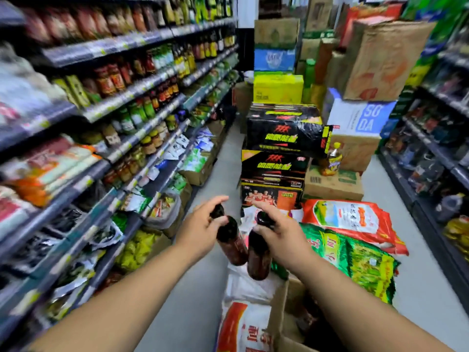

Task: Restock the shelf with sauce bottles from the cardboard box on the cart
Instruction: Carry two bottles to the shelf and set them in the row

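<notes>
Hands (203, 226) (278, 231) gripping sauce bottles (233, 241) (258, 257), aisle floor (225, 161) alongside

"SO" over "DA" stands in white letters on the blue panel of a white carton (355, 118) ahead of me. The two stacked black cases (281, 133) carry yellow-green Chinese characters that look like 体质能量. The price tags (121, 99) on the shelf edges, the print on the rice bags (350, 219) and the labels of the sauce bottles (257, 257) I hold are too blurred to read.
</notes>
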Tool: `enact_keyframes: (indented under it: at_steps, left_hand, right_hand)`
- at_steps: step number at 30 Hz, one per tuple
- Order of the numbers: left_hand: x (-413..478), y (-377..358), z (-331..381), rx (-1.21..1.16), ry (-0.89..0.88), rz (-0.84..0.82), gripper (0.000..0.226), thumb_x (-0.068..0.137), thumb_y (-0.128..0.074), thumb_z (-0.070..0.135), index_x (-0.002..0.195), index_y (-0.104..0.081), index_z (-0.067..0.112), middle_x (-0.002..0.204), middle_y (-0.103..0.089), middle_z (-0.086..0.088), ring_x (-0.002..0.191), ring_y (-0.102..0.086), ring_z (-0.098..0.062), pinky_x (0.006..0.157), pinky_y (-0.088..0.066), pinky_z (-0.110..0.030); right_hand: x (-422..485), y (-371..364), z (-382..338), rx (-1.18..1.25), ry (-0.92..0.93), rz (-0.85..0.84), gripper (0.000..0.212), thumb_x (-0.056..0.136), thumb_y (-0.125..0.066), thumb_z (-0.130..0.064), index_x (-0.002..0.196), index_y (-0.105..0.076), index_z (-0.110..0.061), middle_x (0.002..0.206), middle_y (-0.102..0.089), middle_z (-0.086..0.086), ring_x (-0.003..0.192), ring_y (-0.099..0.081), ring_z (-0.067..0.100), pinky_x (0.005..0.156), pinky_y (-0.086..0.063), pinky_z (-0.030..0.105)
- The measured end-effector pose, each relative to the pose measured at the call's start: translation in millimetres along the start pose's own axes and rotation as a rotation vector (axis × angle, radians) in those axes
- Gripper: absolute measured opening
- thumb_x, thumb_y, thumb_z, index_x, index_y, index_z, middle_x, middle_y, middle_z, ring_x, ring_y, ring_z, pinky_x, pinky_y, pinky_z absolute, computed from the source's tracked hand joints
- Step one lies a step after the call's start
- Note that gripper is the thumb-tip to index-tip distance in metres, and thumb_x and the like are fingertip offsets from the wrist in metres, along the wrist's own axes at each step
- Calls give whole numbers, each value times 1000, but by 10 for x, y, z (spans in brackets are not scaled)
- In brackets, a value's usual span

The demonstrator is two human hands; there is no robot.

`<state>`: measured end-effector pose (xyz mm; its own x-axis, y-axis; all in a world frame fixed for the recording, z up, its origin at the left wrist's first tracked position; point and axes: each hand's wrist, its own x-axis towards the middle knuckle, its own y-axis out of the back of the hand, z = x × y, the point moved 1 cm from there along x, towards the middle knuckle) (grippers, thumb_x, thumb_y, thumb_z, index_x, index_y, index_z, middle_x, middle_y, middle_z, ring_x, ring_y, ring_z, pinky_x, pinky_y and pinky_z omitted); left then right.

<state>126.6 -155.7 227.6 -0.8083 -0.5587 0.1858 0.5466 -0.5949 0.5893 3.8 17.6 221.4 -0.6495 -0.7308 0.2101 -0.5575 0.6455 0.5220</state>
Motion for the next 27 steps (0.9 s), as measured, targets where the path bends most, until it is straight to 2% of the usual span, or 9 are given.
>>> enact_keyframes:
  at_steps: [2, 4, 7, 9, 12, 16, 19, 23, 27]
  left_hand:
    - [112, 408, -208, 24, -25, 16, 48, 84, -64, 17, 116, -54, 52, 117, -63, 4, 104, -59, -11, 90, -43, -12]
    - [230, 780, -387, 95, -68, 23, 51, 85, -64, 12, 125, -54, 41, 122, -60, 7, 107, -55, -7, 85, -37, -3]
    - [458, 1423, -868, 152, -73, 6, 52, 86, -62, 16, 129, -51, 42, 131, -56, 10, 115, -53, -7, 97, -44, -24]
    - [626, 1896, -1156, 139, -65, -34, 52, 88, -60, 16, 130, -49, 45, 132, -54, 12, 117, -53, -8, 98, -46, -31]
    - [828, 2460, -1428, 223, -125, -49, 52, 89, -60, 16, 133, -49, 41, 133, -55, 10, 121, -51, -9, 98, -42, -25]
    - [1060, 2968, -1670, 271, -189, -93, 53, 91, -58, 18, 135, -45, 43, 135, -54, 10, 123, -50, -12, 100, -43, -32]
    - [1225, 3200, -1786, 258, -187, -76, 51, 92, -57, 18, 135, -45, 44, 131, -53, 10, 114, -52, -12, 94, -44, -32]
    - [1570, 3331, -1912, 175, -134, -20, 50, 91, -57, 19, 129, -45, 50, 124, -57, 7, 101, -58, -19, 82, -49, -32]
    - [2065, 3286, -1955, 92, -87, -14, 48, 91, -59, 17, 127, -50, 47, 125, -56, 8, 108, -57, -15, 81, -49, -27]
  right_hand:
    - [278, -350, -259, -1, 40, 13, 55, 84, -70, -13, 129, -57, -40, 122, -61, -20, 114, -57, 0, 103, -46, 31]
    - [514, -649, -499, -9, 56, 3, 54, 84, -69, -15, 130, -56, -40, 124, -61, -16, 113, -58, 5, 99, -48, 27]
    - [877, -1211, -898, -68, 65, 11, 53, 86, -70, -14, 132, -57, -35, 119, -60, -16, 105, -53, -2, 88, -35, 1]
    - [1153, -1619, -1167, -81, 50, 19, 52, 86, -70, -17, 132, -57, -38, 116, -63, -12, 104, -57, 5, 89, -40, 9]
    - [1510, -2106, -1474, -95, 51, 0, 51, 87, -69, -21, 131, -56, -42, 110, -64, -14, 105, -61, 9, 94, -49, 27]
    - [1894, -2476, -1772, -126, 70, 6, 51, 88, -68, -22, 134, -55, -43, 115, -65, -12, 109, -60, 11, 95, -49, 30]
    - [2163, -2585, -1863, -76, 47, 21, 53, 89, -67, -21, 135, -53, -43, 125, -65, -8, 118, -59, 13, 98, -49, 33]
    - [2541, -2585, -1875, -11, 14, 55, 60, 89, -69, -21, 137, -48, -48, 136, -58, -9, 125, -52, 9, 96, -42, 22]
    - [2998, -2510, -1738, 45, -16, 86, 59, 89, -70, -17, 136, -50, -47, 133, -57, -13, 118, -51, 2, 83, -36, 3]
